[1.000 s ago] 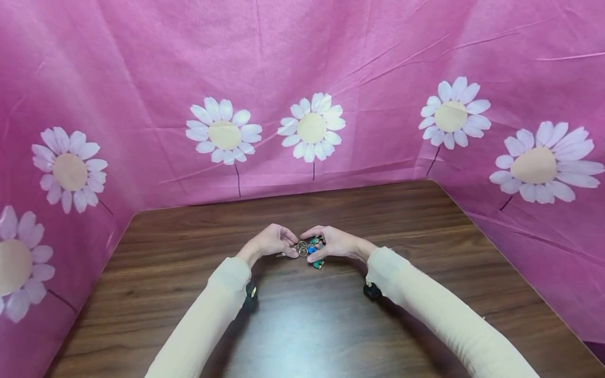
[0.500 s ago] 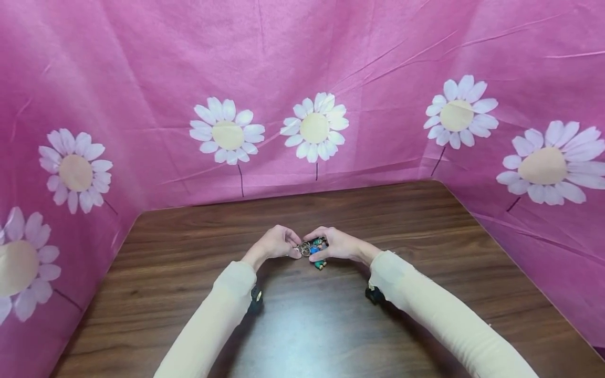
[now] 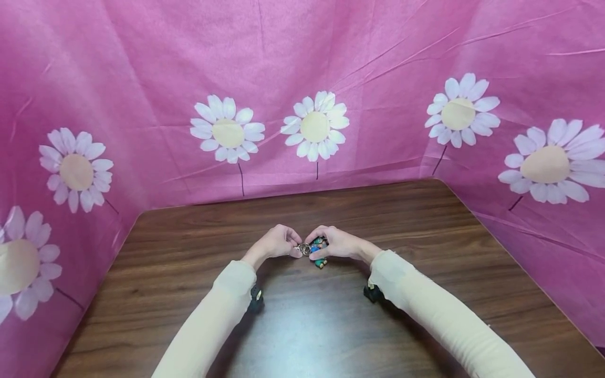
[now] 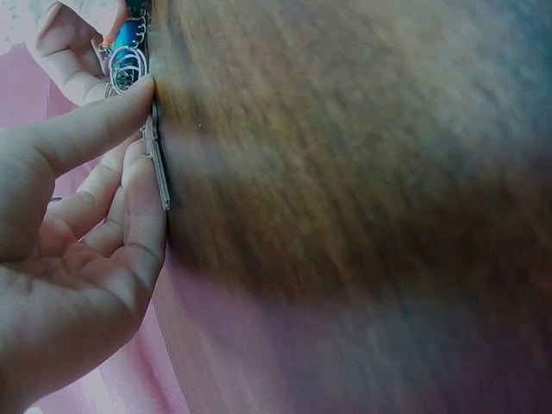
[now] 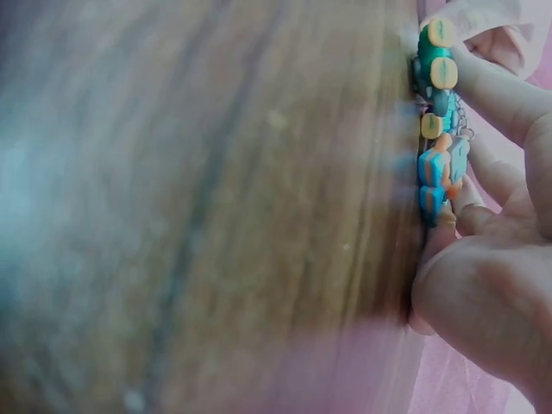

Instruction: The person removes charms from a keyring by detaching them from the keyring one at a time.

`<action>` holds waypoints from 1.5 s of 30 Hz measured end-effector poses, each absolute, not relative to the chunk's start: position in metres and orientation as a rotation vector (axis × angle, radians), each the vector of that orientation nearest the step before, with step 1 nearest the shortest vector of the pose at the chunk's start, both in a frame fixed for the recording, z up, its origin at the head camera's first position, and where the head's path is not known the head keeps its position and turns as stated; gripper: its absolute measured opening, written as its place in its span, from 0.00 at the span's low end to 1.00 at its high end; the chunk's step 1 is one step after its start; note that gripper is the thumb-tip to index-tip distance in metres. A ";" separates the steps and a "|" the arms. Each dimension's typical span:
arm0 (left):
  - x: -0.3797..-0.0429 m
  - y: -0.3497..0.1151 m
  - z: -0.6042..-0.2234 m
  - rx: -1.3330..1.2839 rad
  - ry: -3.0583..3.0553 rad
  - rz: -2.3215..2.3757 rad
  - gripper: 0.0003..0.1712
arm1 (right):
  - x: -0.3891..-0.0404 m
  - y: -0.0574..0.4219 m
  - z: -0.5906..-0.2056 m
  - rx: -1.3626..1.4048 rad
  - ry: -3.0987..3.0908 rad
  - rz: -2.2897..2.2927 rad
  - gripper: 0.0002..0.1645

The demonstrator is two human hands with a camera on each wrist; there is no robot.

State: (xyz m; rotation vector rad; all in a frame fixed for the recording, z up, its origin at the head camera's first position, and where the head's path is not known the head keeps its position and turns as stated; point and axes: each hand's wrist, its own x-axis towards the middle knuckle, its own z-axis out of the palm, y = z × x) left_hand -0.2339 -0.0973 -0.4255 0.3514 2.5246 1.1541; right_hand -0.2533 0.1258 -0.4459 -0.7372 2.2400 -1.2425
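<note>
Low over the wooden table, my left hand [image 3: 275, 242] pinches the ring end of some thin, flat metal keys [image 4: 160, 177], seen edge-on along the tabletop in the left wrist view. Round metal key rings [image 3: 305, 249] lie between the two hands. My right hand [image 3: 342, 243] holds a bunch of keychain figures, its thumb and fingers curved about them. One green figure [image 3: 321, 262] sticks out below the thumb. Blue and orange parts of another figure [image 5: 435, 172] show in the right wrist view, beside a short chain [image 5: 464, 121].
The dark wood table [image 3: 302, 315] stretches around the hands, with a bright glare near its front. A pink cloth [image 3: 378, 52] with large white daisies stands along the back and both sides. A dark wrist device [image 3: 256, 299] hangs under the left sleeve.
The left hand has come slightly closer to the right, and the key rings have bunched together between them. The silver piece poking out left of the left hand no longer shows.
</note>
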 end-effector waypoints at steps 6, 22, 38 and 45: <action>-0.236 -0.097 -0.424 0.340 2.518 1.152 0.15 | -0.254 0.126 -0.443 -0.727 2.226 -1.240 0.19; -0.240 -0.096 -0.426 0.357 2.461 1.256 0.16 | -0.258 0.129 -0.437 -0.679 2.207 -1.216 0.20; -0.232 -0.094 -0.386 0.513 2.347 1.356 0.11 | -0.252 0.137 -0.434 -0.777 2.151 -1.228 0.31; -0.205 -0.089 -0.326 0.673 2.494 1.160 0.08 | -0.228 0.135 -0.423 -1.047 2.040 -1.369 0.22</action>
